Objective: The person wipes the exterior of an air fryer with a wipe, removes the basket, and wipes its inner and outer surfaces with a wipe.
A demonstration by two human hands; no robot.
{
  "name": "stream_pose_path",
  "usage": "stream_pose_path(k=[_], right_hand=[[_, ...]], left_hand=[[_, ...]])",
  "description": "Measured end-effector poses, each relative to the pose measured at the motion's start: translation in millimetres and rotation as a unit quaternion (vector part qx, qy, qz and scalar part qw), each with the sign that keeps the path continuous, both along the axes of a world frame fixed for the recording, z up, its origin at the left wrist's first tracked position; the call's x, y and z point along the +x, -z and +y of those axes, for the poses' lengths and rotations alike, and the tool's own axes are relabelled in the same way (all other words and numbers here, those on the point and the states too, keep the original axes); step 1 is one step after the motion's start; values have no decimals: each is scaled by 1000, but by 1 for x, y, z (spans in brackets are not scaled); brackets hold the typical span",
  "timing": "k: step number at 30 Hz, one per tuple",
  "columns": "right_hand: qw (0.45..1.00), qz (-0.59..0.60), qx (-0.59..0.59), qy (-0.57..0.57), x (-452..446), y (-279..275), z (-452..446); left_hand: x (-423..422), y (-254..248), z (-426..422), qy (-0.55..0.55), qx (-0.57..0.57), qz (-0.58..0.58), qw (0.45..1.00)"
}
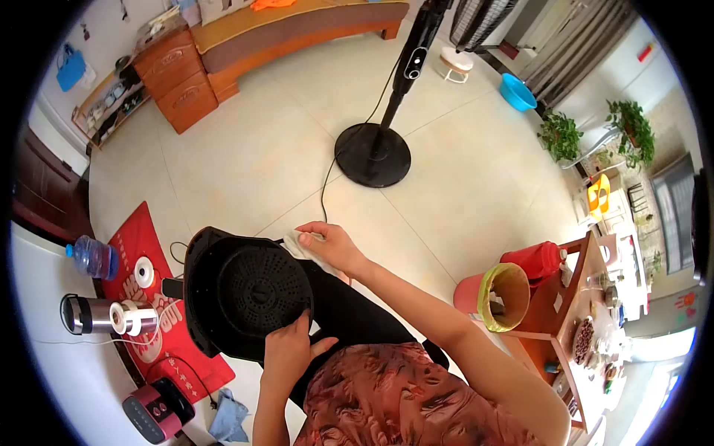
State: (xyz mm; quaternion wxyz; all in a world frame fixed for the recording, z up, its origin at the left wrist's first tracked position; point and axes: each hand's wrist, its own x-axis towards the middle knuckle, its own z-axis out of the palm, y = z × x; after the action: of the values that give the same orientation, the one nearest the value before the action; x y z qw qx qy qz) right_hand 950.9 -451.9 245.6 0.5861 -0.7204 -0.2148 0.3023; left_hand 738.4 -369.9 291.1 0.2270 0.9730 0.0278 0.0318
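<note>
- Patterned reddish top (401,394) of the person lies nearest the camera, a dark-clothed leg (349,308) stretching out beyond it.
- Black basket (204,327) sits just ahead of the body, its open side facing up, seemingly propped against the leg so that the arms need not bear all its weight.
- Left hand (288,351) is clamped on the basket's near rim, fingers over the edge and thumb outside, probably to steady it.
- Right hand (332,249) is closed around a pale cloth (297,249) at the basket's far right edge; the bunched cloth likely keeps the fingers off the rim.
- Handle (172,288) points away leftward, which leaves the side by the person free for both hands.
- Counted close by: one basket, one perforated plate (260,286) inside it, one pale cloth, two hands.
- Counted farther out: one red mat (137,234), one blue cloth (229,418), one blue basin (518,92), one lined bin (470,293), one round fan base (372,156), two leafy plants (559,135).
</note>
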Motion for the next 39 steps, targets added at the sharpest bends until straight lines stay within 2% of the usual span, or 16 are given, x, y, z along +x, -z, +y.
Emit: stream_pose_path(k=[1, 4, 5, 7, 9, 11, 13, 14, 19, 21, 22, 25, 29, 30, 34, 39], right_hand=[[999, -36, 0, 5, -10, -12, 1], [965, -260, -27, -31, -43, -43, 7], [963, -263, -25, -51, -48, -40, 11], [958, -270, -23, -90, -54, -29, 21], [957, -268, -17, -105, -63, -31, 26], [958, -261, -18, -117, -68, -36, 26], [960, -248, -22, -124, -73, -43, 24], [959, -254, -16, -126, -73, -43, 24], [959, -267, -4, -92, -65, -28, 16], [971, -228, -19, -70, -59, -35, 4], [975, -211, -27, -58, -56, -39, -2], [975, -222, -12, 5, -51, -32, -15], [975, -214, -16, 51, -45, -50, -33], [973, -225, -23, 54, -44, -56, -36], [966, -250, -40, 60, -29, -54, -48], [961, -255, -55, 91, -21, -16, -58]], left_hand=[[-5, -3, 1, 2, 7, -2, 1000], [-25, -20, 5, -10, -36, 57, 998], [-32, -29, 8, -15, -52, 80, 995], [-60, -34, 33, -62, -131, -37, 989], [-85, -45, 60, -245, -132, -159, 947], [-110, -42, 93, -344, -42, -251, 904], [-130, -22, 127, -361, -15, -254, 897], [-135, -12, 137, -369, 0, -255, 894], [-119, 10, 145, -323, -100, -280, 899], [-103, 12, 136, -321, -172, -298, 882], [-97, 16, 140, -318, -153, -287, 891], [-78, 1, 118, -334, -248, -257, 872], [-58, 25, 125, -372, -311, -236, 842], [-49, 28, 124, -335, -301, -269, 851], [-26, 32, 122, -313, -403, -256, 821], [-7, 25, 110, -294, -401, -251, 831]])
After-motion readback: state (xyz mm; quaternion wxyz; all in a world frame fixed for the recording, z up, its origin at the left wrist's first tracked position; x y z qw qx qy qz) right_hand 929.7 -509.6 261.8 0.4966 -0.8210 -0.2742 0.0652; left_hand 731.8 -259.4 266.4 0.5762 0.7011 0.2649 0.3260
